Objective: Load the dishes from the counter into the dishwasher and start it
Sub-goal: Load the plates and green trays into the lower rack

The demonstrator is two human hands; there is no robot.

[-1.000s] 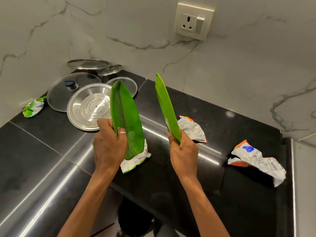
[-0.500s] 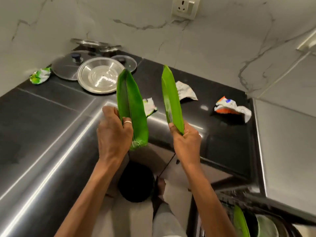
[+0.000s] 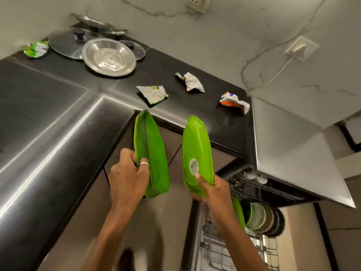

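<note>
My left hand (image 3: pixel 128 178) grips the lower edge of a dark green leaf-shaped plate (image 3: pixel 150 153), held upright below the counter's front edge. My right hand (image 3: pixel 210 189) holds a lighter green plate (image 3: pixel 197 147) upright, its underside with a round sticker facing me. Both plates hang in the air, apart from each other. At the lower right the open dishwasher's rack (image 3: pixel 234 251) holds several plates (image 3: pixel 261 217) standing on edge, one of them green. A steel plate (image 3: pixel 109 56) and glass lids (image 3: pixel 64 44) lie on the black counter (image 3: pixel 48 98) in the far corner.
Crumpled wrappers (image 3: pixel 153 93) (image 3: pixel 191 83) (image 3: pixel 233 101) (image 3: pixel 36 48) lie scattered on the counter. A grey appliance top (image 3: pixel 289 151) sits at the right above the dishwasher opening. Marble wall with sockets (image 3: pixel 197 2) behind. A cable runs to a second socket (image 3: pixel 300 48).
Both hands carried the green plates off the counter, down and toward me. The view tilted down and right, bringing the dishwasher rack into sight. The right plate turned its underside toward me.
</note>
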